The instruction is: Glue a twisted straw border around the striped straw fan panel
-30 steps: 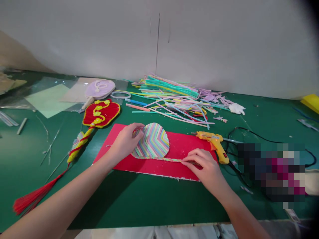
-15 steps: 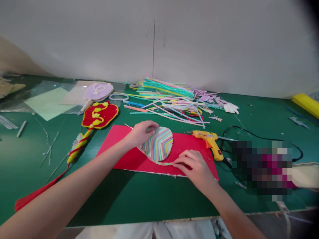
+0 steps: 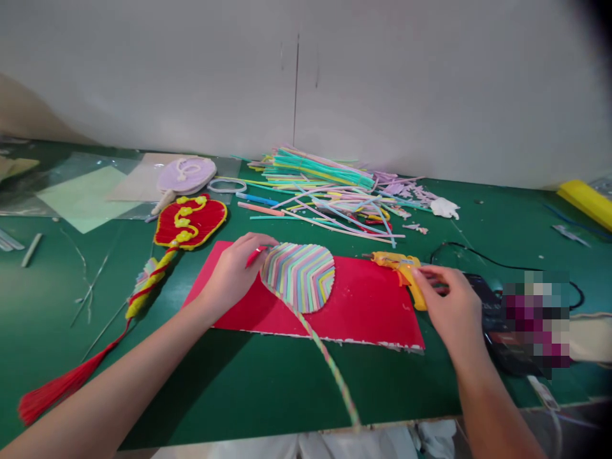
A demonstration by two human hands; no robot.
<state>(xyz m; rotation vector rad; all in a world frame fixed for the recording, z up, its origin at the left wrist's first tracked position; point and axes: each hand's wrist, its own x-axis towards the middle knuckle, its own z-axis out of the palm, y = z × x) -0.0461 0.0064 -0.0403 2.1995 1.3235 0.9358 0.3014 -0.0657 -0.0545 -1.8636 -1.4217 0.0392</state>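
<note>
A round disc with pastel zigzag stripes lies on the red board. My left hand pinches its upper left edge, fingers closed. A twisted multicoloured cord runs along the disc's lower left edge, then trails loose over the board toward the table's front edge. To the right, my right hand is at the grip of a yellow glue gun, with thumb and curled fingers around the grip's rear. The glue gun rests partly over the board's right side, nozzle pointing left.
A heap of pastel pipe cleaners lies behind the board. On the left are a red-and-yellow fan with a red tassel and a lilac disc. A black cable loops behind my right hand, and a dark device stands beside it.
My right hand has let go of the cord and moved right to the glue gun. The cord's free end now hangs toward the front edge. My left hand has shifted left along the disc.
</note>
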